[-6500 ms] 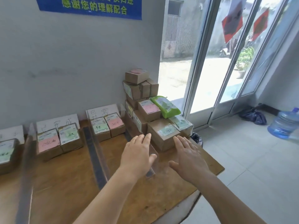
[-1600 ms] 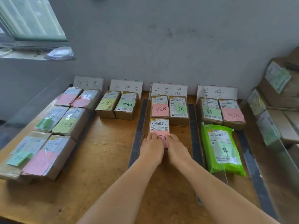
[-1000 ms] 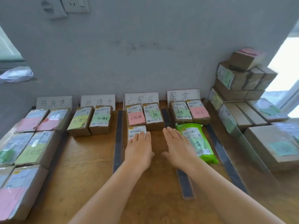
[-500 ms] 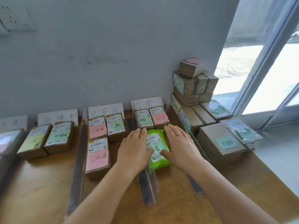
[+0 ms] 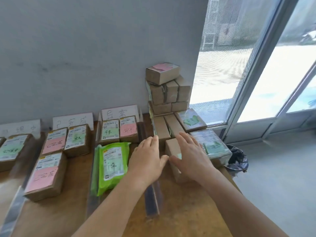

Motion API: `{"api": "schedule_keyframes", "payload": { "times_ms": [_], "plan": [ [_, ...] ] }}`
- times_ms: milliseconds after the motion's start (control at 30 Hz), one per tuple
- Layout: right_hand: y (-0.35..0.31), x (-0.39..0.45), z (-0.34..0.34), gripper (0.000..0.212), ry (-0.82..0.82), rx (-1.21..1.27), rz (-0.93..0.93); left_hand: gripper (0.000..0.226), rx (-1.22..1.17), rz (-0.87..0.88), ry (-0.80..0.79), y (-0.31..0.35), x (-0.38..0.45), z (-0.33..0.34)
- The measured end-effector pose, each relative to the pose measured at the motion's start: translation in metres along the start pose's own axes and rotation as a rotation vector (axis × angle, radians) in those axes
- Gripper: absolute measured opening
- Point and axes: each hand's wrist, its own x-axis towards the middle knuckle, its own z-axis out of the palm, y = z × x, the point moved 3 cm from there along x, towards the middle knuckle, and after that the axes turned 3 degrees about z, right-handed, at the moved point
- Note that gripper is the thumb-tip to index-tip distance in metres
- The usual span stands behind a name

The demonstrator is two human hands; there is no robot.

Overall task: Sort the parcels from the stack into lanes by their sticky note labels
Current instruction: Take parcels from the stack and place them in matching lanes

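A stack of brown cardboard parcels [image 5: 168, 93] stands at the table's right end against the wall, a pink note on its top box. My left hand [image 5: 147, 159] and my right hand [image 5: 191, 156] hover flat with fingers apart, holding nothing. Under my right hand sits a brown box with a green note [image 5: 172, 147], the front one of the stack. A clear-wrapped parcel with a green note [image 5: 211, 144] lies to its right. Left of my hands a green bag parcel [image 5: 112, 164] lies in the rightmost lane.
Clear dividers [image 5: 152, 199] split the wooden table [image 5: 184, 216] into lanes, each with a white handwritten sign [image 5: 119, 112] at the wall. Sorted boxes with pink and green notes [image 5: 47, 175] fill the lanes on the left. A glass door [image 5: 256, 82] and a black bag [image 5: 237, 159] are on the right.
The view swung right from the lanes to the stack. Both hands left the green bag's lane and moved right over the front box of the stack.
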Motion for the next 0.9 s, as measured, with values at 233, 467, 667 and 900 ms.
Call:
{"api": "schedule_keyframes", "payload": {
  "times_ms": [233,467,667,900],
  "plan": [
    [0.085,0.002,0.001,0.078,-0.042,0.003,0.143,0.073,-0.057,-0.116,-0.144,0.049,0.016,0.062],
    [0.136,-0.005,0.015,0.078,-0.038,0.068,0.286,0.075,-0.09,-0.281,-0.277,0.052,0.012,0.101],
    [0.174,0.006,0.013,0.083,0.045,0.207,0.441,0.077,-0.127,-0.344,-0.279,0.051,0.012,0.108],
    [0.201,0.019,0.022,0.096,-0.09,0.369,0.547,0.08,-0.295,-0.463,-0.311,0.045,0.014,0.113]
  ]
}}
